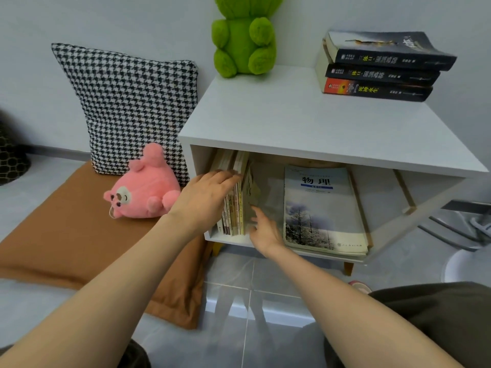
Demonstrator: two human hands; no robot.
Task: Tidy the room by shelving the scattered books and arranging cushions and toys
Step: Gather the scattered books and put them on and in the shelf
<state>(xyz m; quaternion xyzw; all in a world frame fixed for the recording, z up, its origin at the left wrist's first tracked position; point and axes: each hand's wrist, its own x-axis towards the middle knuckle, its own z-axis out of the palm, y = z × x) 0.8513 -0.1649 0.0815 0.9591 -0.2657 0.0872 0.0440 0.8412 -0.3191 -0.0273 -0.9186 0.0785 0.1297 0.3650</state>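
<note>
White cabinet [292,123] on grey tiles [265,288] | left grip [204,197] flat on upright books [233,216] | right grip [265,229] blurred, unclear

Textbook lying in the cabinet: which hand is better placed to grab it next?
Right, likely. The right hand is just beside the textbook; the left hand rests on the upright books, farther away.

Cabinet top [292,120]: bare mid-surface between green plush [243,41] at 11 o'clock and book stack [380,67] at 1 o'clock. Compartment below: upright books [235,208] fill 9 o'clock side, flat textbook [318,208] covers 3 o'clock side; narrow gap between, occupied by right hand [265,231].
</note>
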